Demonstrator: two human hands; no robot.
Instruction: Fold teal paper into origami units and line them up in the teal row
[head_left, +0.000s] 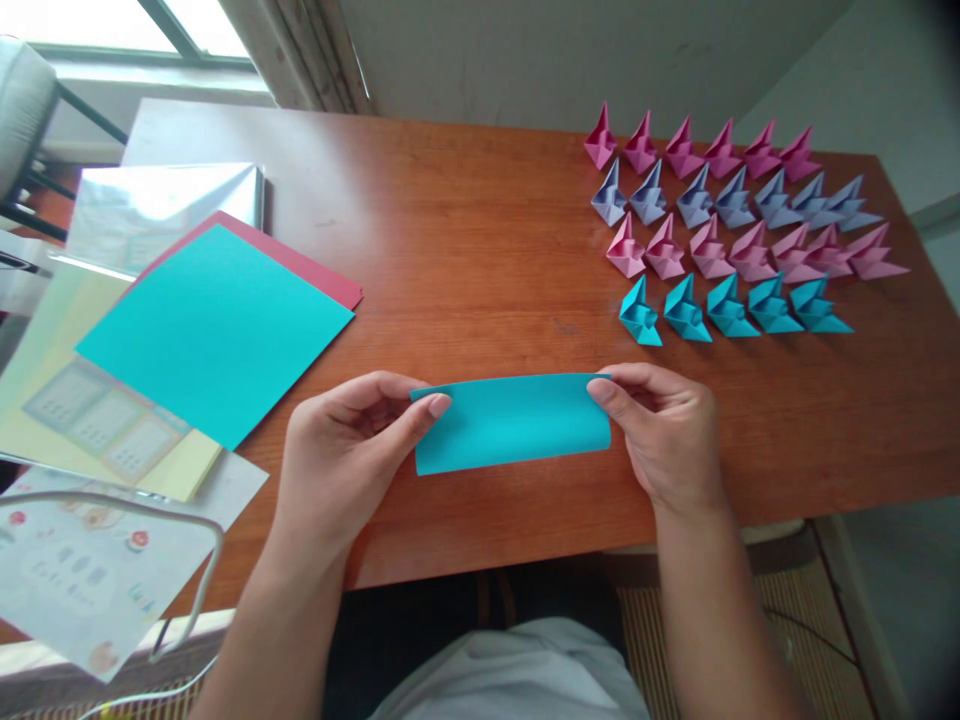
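A turquoise strip of paper [517, 425] spans the space between my two hands over the front of the table. Its left upper corner is pinched between the thumb and fingers of my left hand [337, 455]. At the opposite upper corner, my right hand [667, 425] grips the paper the same way. The strip's long top edge runs nearly level, and its lower edge hangs toward me. Whether it is folded double cannot be made out. Just beyond my right hand stands a row of folded turquoise paper figures [686, 308].
Behind the turquoise row are pink figures [712, 248], lavender figures [696, 197] and magenta figures [684, 150]. Turquoise sheets [217, 335] lie over red paper [322, 270] at left, near a yellow pad [45, 330], a shiny packet [161, 200] and a white cable [214, 560].
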